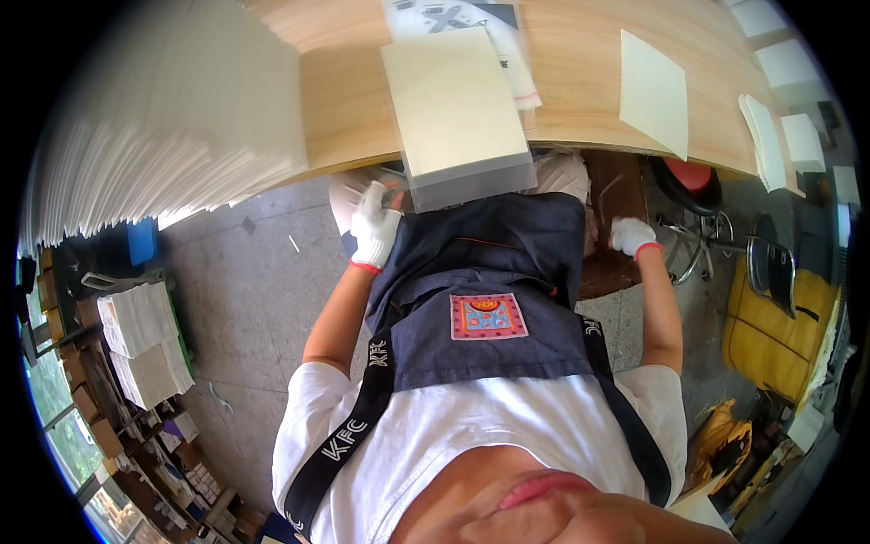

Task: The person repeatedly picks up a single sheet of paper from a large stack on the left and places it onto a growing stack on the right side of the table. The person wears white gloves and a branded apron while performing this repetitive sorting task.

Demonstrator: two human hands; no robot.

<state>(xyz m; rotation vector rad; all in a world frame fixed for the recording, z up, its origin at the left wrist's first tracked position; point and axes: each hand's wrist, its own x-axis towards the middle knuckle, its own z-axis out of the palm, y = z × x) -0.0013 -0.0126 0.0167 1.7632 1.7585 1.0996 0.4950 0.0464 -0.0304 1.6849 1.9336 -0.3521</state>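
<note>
My left hand (374,228), in a white glove with a red cuff and some bare fingertips, is beside the near left corner of a clear plastic sleeve (476,186). Its thumb and fingers are apart and hold nothing I can see. The sleeve overhangs the table's near edge, with a stack of cream paper sheets (458,100) on it. Off to the right, over a brown seat (614,204), my right hand (634,238), gloved the same way, hangs with curled fingers. Whatever it may hold is hidden.
A tall stack of white paper (181,109) fills the table's left side. Under the cream sheets lies a printed plastic bag (512,54). A single cream sheet (654,95) lies on the wooden table (580,118) at right. Chairs (693,186) stand right; paper bundles (145,344) stand left.
</note>
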